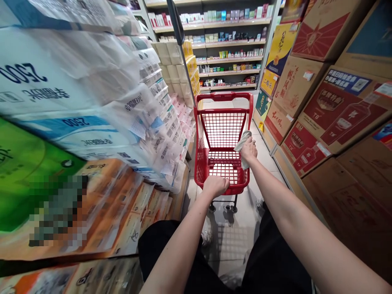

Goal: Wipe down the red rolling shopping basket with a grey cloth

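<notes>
A red plastic shopping cart (pixel 199 163) stands on the aisle floor in front of me, with grid walls and wheels below. My left hand (pixel 217 185) is closed around the cart's near rim. In my right hand (pixel 249 150) is a bunched pale cloth (pixel 243 141), held against the cart's right side. Part of the cloth hangs below my fingers. Through the grid of the basket the pale floor shows.
Stacked packs of tissue paper (pixel 101 81) line the left side. Cardboard cartons (pixel 339 106) are piled along the right. At the aisle's far end stand shelves (pixel 214 45) of small boxes and bottles. A dark pole (pixel 185 57) rises behind the cart. Tiled floor (pixel 225 245) runs between.
</notes>
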Demonstrator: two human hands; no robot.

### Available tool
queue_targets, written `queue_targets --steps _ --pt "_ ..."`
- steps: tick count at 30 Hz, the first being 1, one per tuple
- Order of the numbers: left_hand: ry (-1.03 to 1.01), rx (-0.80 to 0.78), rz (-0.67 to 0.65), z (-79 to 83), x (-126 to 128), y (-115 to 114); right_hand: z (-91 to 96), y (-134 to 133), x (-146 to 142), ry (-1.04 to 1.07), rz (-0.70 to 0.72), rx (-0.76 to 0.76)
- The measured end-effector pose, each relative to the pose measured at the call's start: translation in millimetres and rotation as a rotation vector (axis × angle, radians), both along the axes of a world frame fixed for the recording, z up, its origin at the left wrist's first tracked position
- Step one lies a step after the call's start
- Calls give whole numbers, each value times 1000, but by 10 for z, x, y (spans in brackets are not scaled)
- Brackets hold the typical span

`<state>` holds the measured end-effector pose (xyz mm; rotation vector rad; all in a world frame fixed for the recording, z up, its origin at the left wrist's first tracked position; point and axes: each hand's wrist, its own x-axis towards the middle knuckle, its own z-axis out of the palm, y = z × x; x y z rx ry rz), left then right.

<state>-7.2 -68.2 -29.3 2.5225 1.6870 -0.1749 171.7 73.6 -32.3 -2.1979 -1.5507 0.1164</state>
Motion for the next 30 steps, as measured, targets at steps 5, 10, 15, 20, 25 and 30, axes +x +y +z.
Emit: queue_targets --steps 5,10,15,20,25,30 --pt "-38 -12 65 18 226 143 -89 -516 -3 17 19 56" --pt "-62 4 187 22 418 211 -216 -1001 -22 96 -13 44" --pt "-51 51 118 11 363 229 -224 -1102 -78 228 -70 -14" --pt "-7 69 28 17 231 217 -130 -872 -58 257 -96 -48" --pt "12 57 17 -6 182 253 -142 -629 -38 291 -85 -46" --pt "35 48 60 -36 146 335 -222 -601 -141 237 -39 -6"
